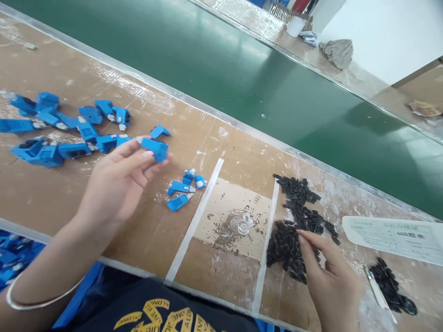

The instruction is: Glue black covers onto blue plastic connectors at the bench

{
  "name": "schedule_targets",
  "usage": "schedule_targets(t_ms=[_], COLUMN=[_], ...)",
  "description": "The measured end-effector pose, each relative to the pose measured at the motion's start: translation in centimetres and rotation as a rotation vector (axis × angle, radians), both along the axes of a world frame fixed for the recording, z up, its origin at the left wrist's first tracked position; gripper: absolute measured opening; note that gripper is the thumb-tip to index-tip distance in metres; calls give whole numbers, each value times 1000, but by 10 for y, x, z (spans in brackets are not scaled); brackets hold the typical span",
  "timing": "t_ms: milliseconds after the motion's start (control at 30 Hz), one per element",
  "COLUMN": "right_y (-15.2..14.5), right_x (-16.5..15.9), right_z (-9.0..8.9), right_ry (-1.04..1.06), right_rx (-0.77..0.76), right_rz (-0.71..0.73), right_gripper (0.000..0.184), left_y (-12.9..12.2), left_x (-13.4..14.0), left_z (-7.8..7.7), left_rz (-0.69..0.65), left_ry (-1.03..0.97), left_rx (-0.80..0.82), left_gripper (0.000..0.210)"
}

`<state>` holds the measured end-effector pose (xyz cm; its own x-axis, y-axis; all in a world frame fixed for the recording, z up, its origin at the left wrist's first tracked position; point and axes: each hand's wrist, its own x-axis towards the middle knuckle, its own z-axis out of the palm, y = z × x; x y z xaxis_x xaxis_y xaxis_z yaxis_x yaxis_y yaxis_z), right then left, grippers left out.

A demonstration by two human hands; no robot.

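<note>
My left hand (119,177) pinches a blue plastic part (155,149) between thumb and fingers, raised over the table. Just beyond it lies another blue piece, and several small blue parts (179,186) with pale bits on them sit to its right. My right hand (328,272) has its thumb and forefinger closed together over a heap of small black plastic pieces (287,249). Whether a piece is between those fingertips cannot be made out. Left of the heap, a clear glue-like blob (240,225) rests on a stained cardboard sheet (238,198).
More blue parts (88,131) spread across the left, and a bin of blue pieces (14,258) stands at lower left. A handwritten label (391,235), a slim blade-like tool (379,293) and more black pieces (386,279) lie right. A green conveyor belt (214,69) runs behind.
</note>
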<state>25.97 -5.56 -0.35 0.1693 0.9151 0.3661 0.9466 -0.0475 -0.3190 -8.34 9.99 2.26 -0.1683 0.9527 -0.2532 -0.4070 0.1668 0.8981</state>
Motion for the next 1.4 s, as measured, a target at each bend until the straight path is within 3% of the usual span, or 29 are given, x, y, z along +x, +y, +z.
schedule_targets(t_ms=[200,300,400,500,667,833,967,1233,1400], right_y=[17,23,28,33,36,31,30,27,18], right_x=[10,11,14,15,11,7,10,26,20], right_z=[-6,-7,-8,-11,-20,-21,-22,-43,-37], right_ry=[-104,-120,-143,-185,-277,-328,-340,-412,-433], right_rx=[-97,-128,-159,-209,-193,-131,-104,-83,-97], right_rz=[211,250,298,349,357,342,349,549,567], right_gripper=[28,27,26,26,27,23,24,25,43], left_y=[2,-6,-12,-15,-14,-10,-7,-3,-2], left_x=[-12,-7,-1,4,17,28,32,29,28], left_z=[-8,-12,-14,-14,-10,-17,-27,-36,-40], left_rz=[196,192,105,-95,-438,-669,-684,-718,-643], left_ry=[3,62,205,504,991,1232,1334,1399,1377], left_rx=[-43,-17,33,42,179,337,406,587,708], left_gripper=[22,34,29,24,43,42,31,8,4])
